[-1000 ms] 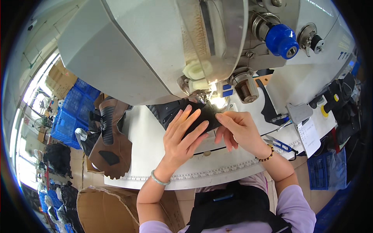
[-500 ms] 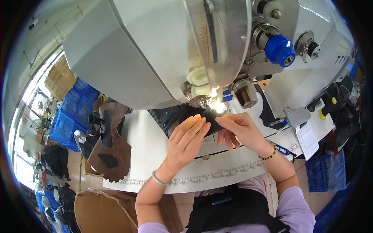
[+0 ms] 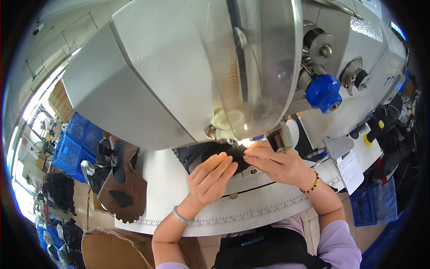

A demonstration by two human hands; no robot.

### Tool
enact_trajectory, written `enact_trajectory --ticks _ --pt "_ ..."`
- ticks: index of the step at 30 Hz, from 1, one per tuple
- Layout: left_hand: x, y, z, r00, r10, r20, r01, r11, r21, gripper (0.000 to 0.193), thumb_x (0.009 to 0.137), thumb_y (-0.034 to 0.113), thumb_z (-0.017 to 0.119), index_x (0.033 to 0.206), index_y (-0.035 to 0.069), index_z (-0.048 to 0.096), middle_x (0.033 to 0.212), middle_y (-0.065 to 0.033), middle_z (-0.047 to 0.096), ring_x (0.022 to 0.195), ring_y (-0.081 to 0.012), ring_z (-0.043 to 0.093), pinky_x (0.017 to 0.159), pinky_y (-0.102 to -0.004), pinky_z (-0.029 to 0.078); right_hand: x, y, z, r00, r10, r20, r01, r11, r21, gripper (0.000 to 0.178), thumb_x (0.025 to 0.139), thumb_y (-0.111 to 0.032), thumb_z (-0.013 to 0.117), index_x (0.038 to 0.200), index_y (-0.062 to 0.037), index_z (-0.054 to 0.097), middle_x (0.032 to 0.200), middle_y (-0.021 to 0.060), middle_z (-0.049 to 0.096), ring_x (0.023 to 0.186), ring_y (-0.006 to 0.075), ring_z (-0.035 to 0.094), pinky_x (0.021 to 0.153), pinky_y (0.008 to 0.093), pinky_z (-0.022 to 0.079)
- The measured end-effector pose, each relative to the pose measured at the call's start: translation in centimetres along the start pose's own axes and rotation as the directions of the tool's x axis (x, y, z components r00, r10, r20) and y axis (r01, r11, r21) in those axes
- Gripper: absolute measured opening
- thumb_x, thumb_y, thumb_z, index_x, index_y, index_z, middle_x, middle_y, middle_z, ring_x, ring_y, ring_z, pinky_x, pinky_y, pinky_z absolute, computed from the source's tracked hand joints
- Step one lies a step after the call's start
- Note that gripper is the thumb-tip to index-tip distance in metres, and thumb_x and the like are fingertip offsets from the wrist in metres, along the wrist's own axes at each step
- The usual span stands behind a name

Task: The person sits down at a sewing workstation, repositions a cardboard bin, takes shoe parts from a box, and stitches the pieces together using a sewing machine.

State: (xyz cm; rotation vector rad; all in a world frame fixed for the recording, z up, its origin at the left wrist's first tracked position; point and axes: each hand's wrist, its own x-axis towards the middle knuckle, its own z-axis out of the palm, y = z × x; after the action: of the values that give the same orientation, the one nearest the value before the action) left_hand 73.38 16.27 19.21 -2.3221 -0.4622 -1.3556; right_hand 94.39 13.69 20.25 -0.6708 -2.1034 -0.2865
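A black leather-like piece (image 3: 192, 157), apparently a shoe upper, lies on the white sewing machine table under the lit needle area. My left hand (image 3: 212, 178) rests flat on its near side, fingers stretched out side by side. From the right, my right hand (image 3: 280, 168) has its fingers pressed together at the piece's right edge, close to the needle; its thumb is mostly hidden. Over both hands hangs the large pale grey head of the sewing machine (image 3: 161, 76), which hides the piece's far part and the needle tip.
Brown shoe uppers (image 3: 132, 197) with black panels hang over the table's left end. The white table (image 3: 215, 227) has a ruler scale along its curved front edge. A blue thread tension knob (image 3: 323, 93) sticks out at upper right. Blue crates (image 3: 74, 150) and a cardboard box (image 3: 107, 251) stand left.
My right hand has moved in toward the needle, its fingers now drawn together at the piece. The left hand stays flat on the piece. The whole view has shifted slightly.
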Motion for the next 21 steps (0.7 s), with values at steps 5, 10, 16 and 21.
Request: enact_trajectory --ticks 5,10,16,21 --pt "-0.07 0.28 0.29 1.0 -0.002 -0.018 0.003 0.999 0.037 0.016 0.07 0.0 0.067 0.086 0.002 0.066 0.091 -0.0064 0.065 0.086 -0.0207 0.063 0.074 -0.0298 0.054 -0.24 0.11 0.43 1.0 0.022 -0.018 -0.022 0.999 0.024 0.033 0.065 0.0 0.065 0.098 -0.0019 0.061 0.1 0.0072 0.058 0.095 0.0253 0.058 0.074 0.0338 0.049" --pt "0.33 0.09 0.53 1.0 -0.017 -0.016 0.017 0.999 0.051 0.017 0.071 0.001 0.067 0.088 0.002 0.066 0.091 -0.0066 0.065 0.086 -0.0208 0.063 0.074 -0.0299 0.054 0.19 0.24 0.55 0.997 0.054 -0.047 -0.053 0.998 0.025 0.034 0.063 0.0 0.066 0.097 -0.0021 0.06 0.097 0.0077 0.058 0.094 0.0263 0.057 0.074 0.0349 0.048" --pt "0.41 0.11 0.67 0.998 -0.048 -0.036 0.049 0.998 0.038 0.021 0.07 0.0 0.068 0.09 0.002 0.065 0.091 -0.0067 0.065 0.085 -0.021 0.063 0.074 -0.0296 0.054 0.1 -0.05 0.59 0.992 0.117 -0.054 -0.114 0.992 0.047 0.033 0.063 0.0 0.066 0.095 -0.0034 0.06 0.095 0.0086 0.056 0.093 0.0278 0.055 0.077 0.0383 0.046" --pt "0.22 -0.17 0.77 0.997 -0.029 -0.071 0.031 0.999 0.035 0.021 0.07 0.0 0.068 0.09 0.002 0.065 0.091 -0.0067 0.065 0.084 -0.0213 0.064 0.074 -0.0287 0.053 0.25 -0.54 0.96 0.988 0.132 -0.083 -0.132 0.991 0.002 0.027 0.065 -0.001 0.066 0.091 -0.0045 0.059 0.089 0.0068 0.056 0.094 0.027 0.054 0.088 0.0407 0.044"
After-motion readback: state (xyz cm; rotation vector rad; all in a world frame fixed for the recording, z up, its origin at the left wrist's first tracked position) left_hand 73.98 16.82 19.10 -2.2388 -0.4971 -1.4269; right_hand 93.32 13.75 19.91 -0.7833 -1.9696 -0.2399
